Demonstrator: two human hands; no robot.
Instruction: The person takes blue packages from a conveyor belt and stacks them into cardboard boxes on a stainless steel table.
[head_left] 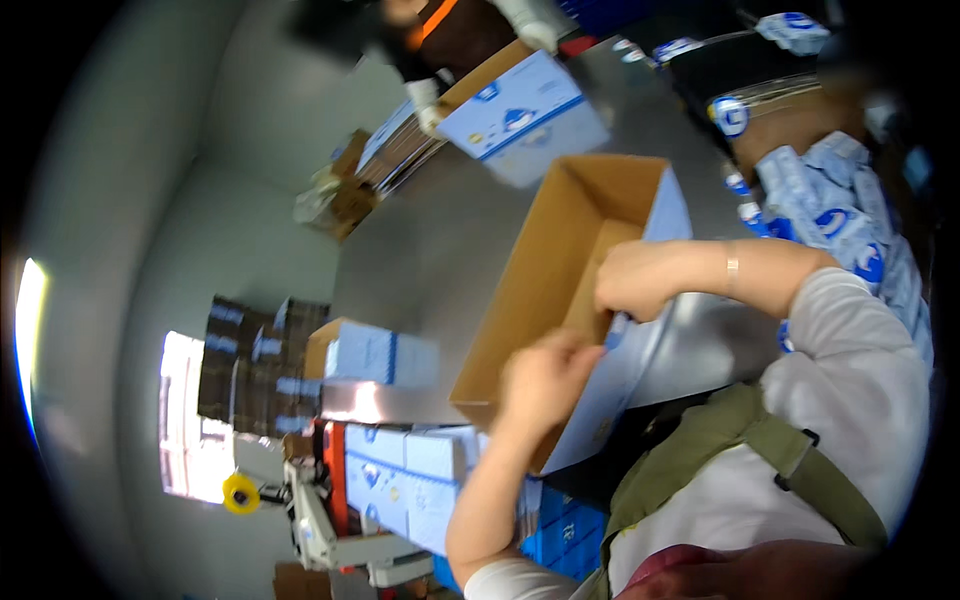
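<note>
Open cardboard box (560, 290) sits on the steel table (440, 250) right in front of me, blue-and-white flap side toward me. Left hand (540, 380) and right hand (635, 280) both have fingers clamped on its near wall. Looks like I'm mid-squaring it up; next I'd need a steady grip to fold flaps.

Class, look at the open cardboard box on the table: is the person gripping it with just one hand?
No. Both the left hand and the right hand grip the open cardboard box.

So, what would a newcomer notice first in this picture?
An open cardboard box in the middle, lying on a grey metal table; the left hand and right hand both grip its near edge. At the top, another person's gloved hand holds a blue-and-white carton.
</note>
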